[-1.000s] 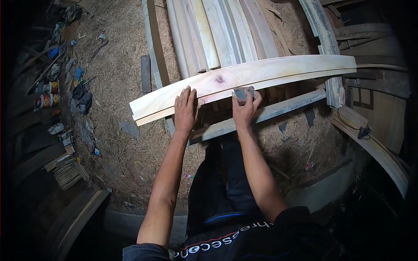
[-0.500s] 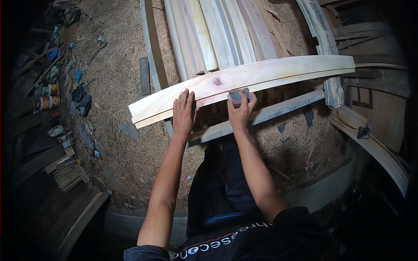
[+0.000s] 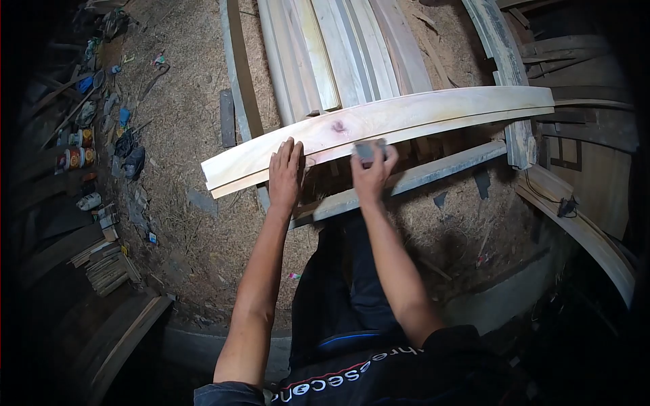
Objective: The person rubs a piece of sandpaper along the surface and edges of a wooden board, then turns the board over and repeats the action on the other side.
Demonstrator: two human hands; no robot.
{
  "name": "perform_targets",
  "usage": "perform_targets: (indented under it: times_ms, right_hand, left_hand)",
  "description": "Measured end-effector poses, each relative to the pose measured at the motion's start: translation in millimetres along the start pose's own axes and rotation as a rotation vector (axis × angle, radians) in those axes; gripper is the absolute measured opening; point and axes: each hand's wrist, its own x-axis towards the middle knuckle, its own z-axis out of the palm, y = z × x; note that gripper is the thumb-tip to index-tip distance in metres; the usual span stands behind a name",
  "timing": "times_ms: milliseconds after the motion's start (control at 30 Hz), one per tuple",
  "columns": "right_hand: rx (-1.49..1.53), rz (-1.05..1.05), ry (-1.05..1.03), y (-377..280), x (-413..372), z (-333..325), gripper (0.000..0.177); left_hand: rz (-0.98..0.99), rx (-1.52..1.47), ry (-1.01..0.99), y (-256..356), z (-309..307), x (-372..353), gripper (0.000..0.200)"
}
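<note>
A long pale plank (image 3: 399, 114) with a dark knot and a stepped lower edge lies across the wooden frame. My left hand (image 3: 286, 174) rests on its near edge, left of the knot, with fingers stretched out flat on the wood. In my right hand (image 3: 371, 177) is a small dark grey sanding block (image 3: 369, 150), gripped between thumb and fingers at the plank's near edge. The block is slightly blurred, and its underside is hidden.
Several boards (image 3: 332, 54) lie side by side beyond the plank. A wooden rail (image 3: 406, 179) runs just in front of me, with another beam (image 3: 511, 88) at right. Wood shavings (image 3: 183, 135) cover the ground. Paint cans (image 3: 73, 159) and scraps line the left side.
My right hand and the block have shifted slightly left along the plank's near edge. My left hand stays in place on the plank.
</note>
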Motion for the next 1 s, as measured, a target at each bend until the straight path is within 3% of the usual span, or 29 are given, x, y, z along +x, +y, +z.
perform_targets:
  times_ms: [133, 233, 367, 433, 767, 1000]
  right_hand:
    - [-0.094, -0.136, -0.246, -32, -43, 26, 0.046]
    - [-0.042, -0.11, -0.261, -25, -32, 18, 0.046]
    - [0.002, 0.006, -0.107, 0, -9, 4, 0.053]
    - [-0.159, 0.008, -0.082, -4, -3, 7, 0.057]
    - [-0.249, -0.104, -0.267, 2, 19, -20, 0.068]
    - [-0.199, -0.007, -0.307, 0, 20, -21, 0.066]
  left_hand:
    - [-0.017, 0.005, 0.002, 1, -1, 2, 0.065]
    - [-0.01, -0.034, -0.009, 2, -4, 4, 0.063]
    - [-0.026, 0.001, -0.029, 2, -3, 1, 0.06]
    - [-0.018, 0.02, -0.016, 2, -2, 3, 0.059]
    - [-0.016, -0.071, -0.072, 5, -19, 7, 0.067]
    - [-0.054, 0.001, -0.024, -7, -30, 2, 0.066]
